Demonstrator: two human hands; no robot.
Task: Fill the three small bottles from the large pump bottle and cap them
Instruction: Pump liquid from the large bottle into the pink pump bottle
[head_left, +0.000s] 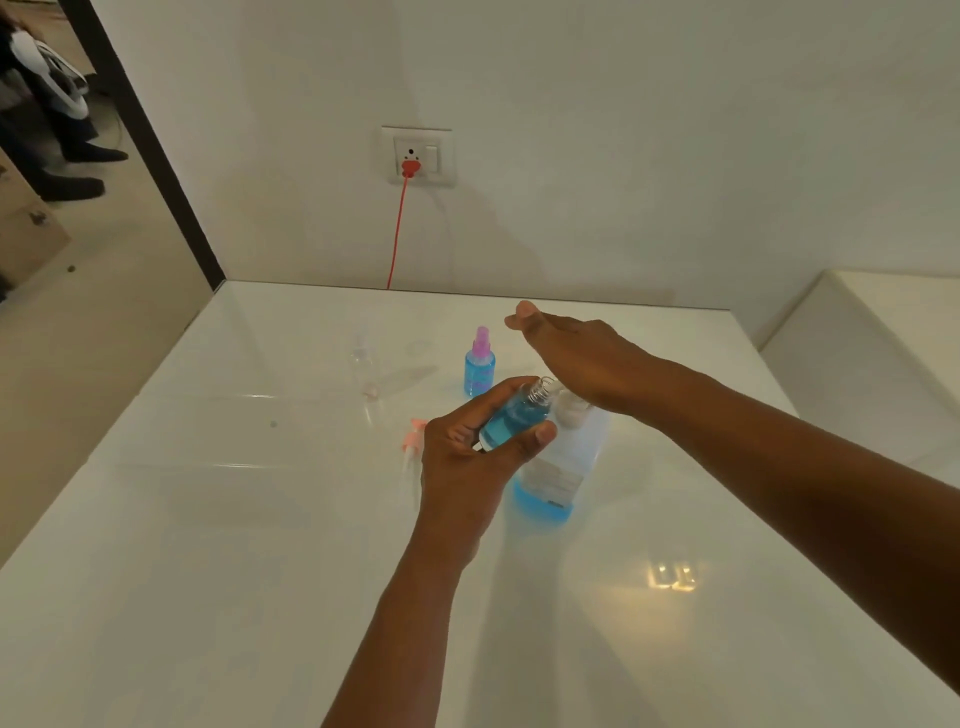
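Note:
My left hand (467, 457) grips an uncapped small bottle (517, 418) holding blue liquid, tilted with its threaded neck toward the large pump bottle (558, 467). The large bottle stands on the white table with blue liquid low in its base. My right hand (576, 353) lies flat, palm down, over the pump head, which is mostly hidden. A capped small bottle (479, 366) with blue liquid and a pink sprayer stands behind. An empty clear small bottle (363, 364) stands further left. A pink spray cap (413, 441) with its tube lies on the table beside my left hand.
The white table (260, 519) meets a white wall with a socket (415, 156) and a red cable (397, 228). A white ledge (857, 353) sits to the right. A person's feet (78, 171) show in the doorway at the far left.

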